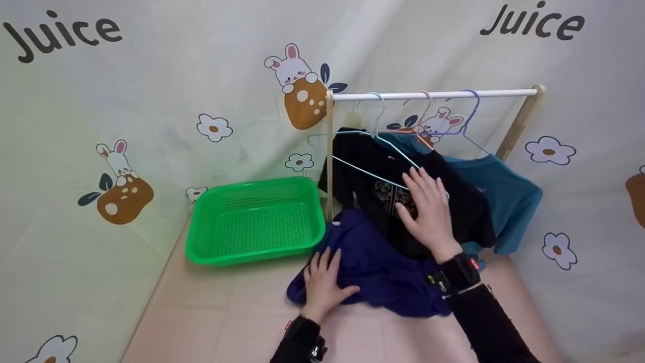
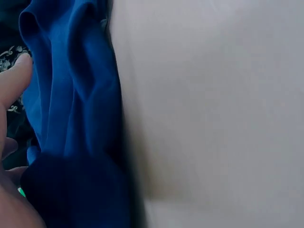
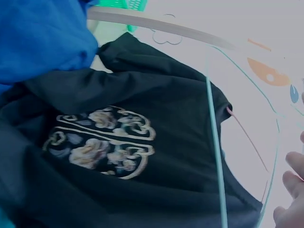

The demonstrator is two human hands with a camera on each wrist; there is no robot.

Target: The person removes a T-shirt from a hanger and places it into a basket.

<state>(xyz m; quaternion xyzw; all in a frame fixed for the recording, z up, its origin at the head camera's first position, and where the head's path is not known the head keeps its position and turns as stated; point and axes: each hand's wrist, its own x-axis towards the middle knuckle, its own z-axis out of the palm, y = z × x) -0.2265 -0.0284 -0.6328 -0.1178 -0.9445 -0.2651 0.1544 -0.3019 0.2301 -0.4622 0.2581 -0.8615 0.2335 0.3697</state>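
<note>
A dark blue garment (image 1: pixel 373 272) lies bunched on the table in front of a small clothes rack. My left hand (image 1: pixel 323 283) rests on its left side with the fingers spread. In the left wrist view, the thumb (image 2: pixel 15 80) shows beside the blue folds. My right hand (image 1: pixel 428 214) is raised, fingers extended, beside the lower corner of a bare light blue hanger (image 1: pixel 370 176). Behind that hanger, a black shirt (image 1: pixel 428 161) with a floral print (image 3: pixel 102 137) hangs on a pink hanger (image 1: pixel 427 108). A teal shirt (image 1: pixel 514 191) hangs on a blue hanger (image 1: pixel 472 113) farther back.
An upright green basket (image 1: pixel 257 257) with a perforated bottom stands left of the rack. The rack has a white rod (image 1: pixel 494 94) and wooden side posts (image 1: pixel 519 123). A printed curtain (image 1: pixel 166 91) encloses the pale pink table (image 1: pixel 211 317).
</note>
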